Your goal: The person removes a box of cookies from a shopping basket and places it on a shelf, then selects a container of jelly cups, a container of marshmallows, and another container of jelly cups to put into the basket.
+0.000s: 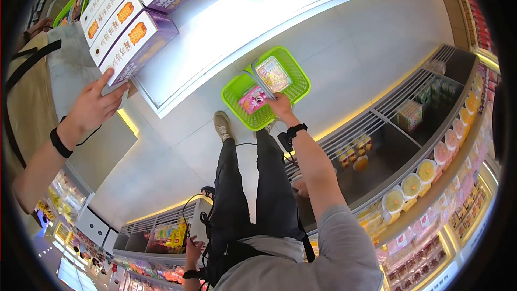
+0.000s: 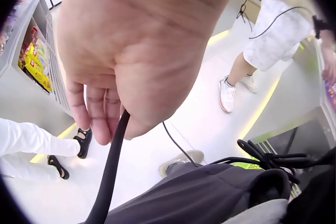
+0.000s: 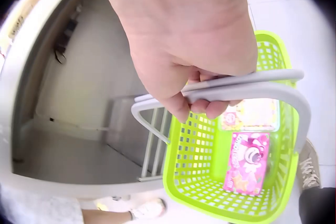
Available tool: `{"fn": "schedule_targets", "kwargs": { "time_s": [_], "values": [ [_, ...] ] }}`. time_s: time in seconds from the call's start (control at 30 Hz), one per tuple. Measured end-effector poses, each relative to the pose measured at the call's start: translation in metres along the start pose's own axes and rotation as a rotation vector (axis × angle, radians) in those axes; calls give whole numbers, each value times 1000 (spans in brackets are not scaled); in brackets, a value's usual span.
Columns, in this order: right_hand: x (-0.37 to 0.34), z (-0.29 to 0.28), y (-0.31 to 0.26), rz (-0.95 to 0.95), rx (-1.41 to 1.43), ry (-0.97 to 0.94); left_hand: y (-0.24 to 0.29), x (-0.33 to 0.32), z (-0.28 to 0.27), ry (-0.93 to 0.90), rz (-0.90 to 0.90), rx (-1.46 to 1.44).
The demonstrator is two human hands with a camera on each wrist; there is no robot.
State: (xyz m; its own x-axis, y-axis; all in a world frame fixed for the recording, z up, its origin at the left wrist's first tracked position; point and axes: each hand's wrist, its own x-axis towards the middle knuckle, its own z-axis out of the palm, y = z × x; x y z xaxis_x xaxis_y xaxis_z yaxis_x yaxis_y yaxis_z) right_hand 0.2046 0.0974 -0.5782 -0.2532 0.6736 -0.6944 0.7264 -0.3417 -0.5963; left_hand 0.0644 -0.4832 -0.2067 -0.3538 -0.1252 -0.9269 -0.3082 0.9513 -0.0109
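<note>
My right hand [image 1: 280, 106] grips the grey handles [image 3: 236, 90] of a bright green shopping basket [image 3: 177, 153], its fingers curled under them. Inside the basket lie a pink package [image 3: 247, 163] with a cartoon bear and a pale, colourfully printed package [image 1: 273, 74]. Low at my side, my left hand [image 2: 131, 50] holds a black cable [image 2: 110, 176], which runs between thumb and fingers. Another person's hand [image 1: 97, 102] touches the lowest of the stacked white and purple cookie boxes [image 1: 134, 43] in the head view.
A white display counter [image 1: 215, 32] stands ahead. To the right curves a dark-walled display bin [image 1: 377, 145], with lidded cups [image 1: 410, 184] along its outer edge. Black cables [image 2: 262, 155] hang by my trousers. In the left wrist view, people in white trousers [image 2: 37, 140] and pale shorts [image 2: 278, 24] stand nearby.
</note>
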Motion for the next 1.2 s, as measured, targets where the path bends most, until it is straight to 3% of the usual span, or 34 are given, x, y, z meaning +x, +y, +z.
{"fn": "schedule_targets", "kwargs": {
  "time_s": [0.1, 0.17, 0.27, 0.37, 0.43, 0.5, 0.67, 0.8, 0.93, 0.97, 1.03, 1.07, 1.13, 1.2],
  "values": [
    [-46, -43, -38, 27, 195, -37, 5, 12, -19, 36, 114, -5],
    [-89, -74, -69, 13, 172, -45, 30, 13, -30, 98, 194, -35],
    [-170, -128, -144, 10, 254, -74, 90, 8, -51, 148, 342, 13],
    [-248, -162, -182, 8, 404, -70, 162, -22, -75, 38, 491, -98],
    [-295, -190, -211, -30, 436, -50, 188, -33, -92, -60, 584, -40],
    [-353, -217, -249, -160, 695, -91, 220, -51, -108, -33, 701, 5],
    [-462, -262, -306, -358, 875, -157, 335, -141, -123, 14, 1055, -11],
    [-513, -268, -328, -489, 943, -255, 401, -244, -103, -314, 1445, 136],
    [-547, -264, -334, -537, 992, -271, 418, -332, -71, -569, 1621, 498],
    [-553, -263, -336, -554, 986, -276, 420, -338, -61, -556, 1636, 496],
    [-566, -258, -338, -594, 991, -272, 420, -344, -40, -785, 1557, 576],
    [-571, -255, -339, -605, 987, -282, 419, -350, -33, -770, 1565, 572],
    [-580, -247, -340, -658, 955, -290, 414, -359, -20, -916, 1472, 669],
    [-587, -239, -338, -660, 965, -325, 408, -345, -1, -994, 1452, 582]
  ]
}}
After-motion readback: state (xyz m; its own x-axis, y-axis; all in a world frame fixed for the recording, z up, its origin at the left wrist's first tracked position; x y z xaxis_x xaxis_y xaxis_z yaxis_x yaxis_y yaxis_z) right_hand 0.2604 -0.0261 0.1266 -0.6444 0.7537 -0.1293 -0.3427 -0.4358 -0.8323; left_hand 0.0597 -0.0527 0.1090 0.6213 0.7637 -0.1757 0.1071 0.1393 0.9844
